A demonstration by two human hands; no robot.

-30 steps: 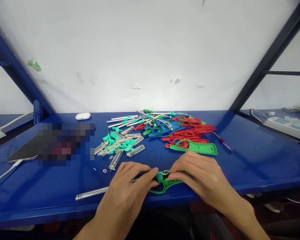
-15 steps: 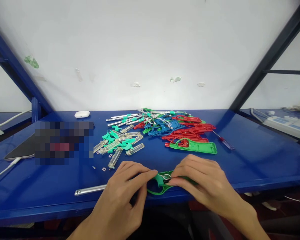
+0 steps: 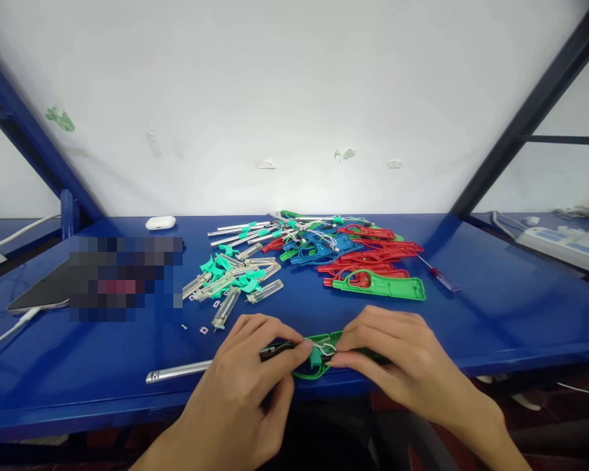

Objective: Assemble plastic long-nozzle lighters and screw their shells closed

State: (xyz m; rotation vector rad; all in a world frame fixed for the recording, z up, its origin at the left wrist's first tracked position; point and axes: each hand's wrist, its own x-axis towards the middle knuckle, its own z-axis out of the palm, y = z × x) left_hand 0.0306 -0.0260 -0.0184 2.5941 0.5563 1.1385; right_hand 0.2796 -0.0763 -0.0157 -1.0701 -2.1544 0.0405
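Observation:
Near the table's front edge lies a green lighter shell (image 3: 310, 375), with white wires (image 3: 328, 347) and a teal trigger (image 3: 316, 357) inside it. A metal lighter tube (image 3: 179, 373) sticks out to the left, partly behind my left hand. My left hand (image 3: 252, 376) is closed on the lighter, its thumb and index finger beside the trigger. My right hand (image 3: 397, 356) pinches the lighter's right part where the wires meet a small black piece; its fingertips hide much of that piece.
Clear fuel tanks (image 3: 226, 309) and teal triggers (image 3: 250, 281) lie in a pile. Behind are metal tubes (image 3: 245, 229), blue shells (image 3: 328, 248), red shells (image 3: 373, 265) and a green shell (image 3: 387, 286). A screwdriver (image 3: 442, 278) is on the right, a white earbud case (image 3: 160, 223) back left.
My left index finger and thumb have shifted slightly beside the trigger, and a dark part of the tube now shows between the fingers. My right hand stays nearly in place.

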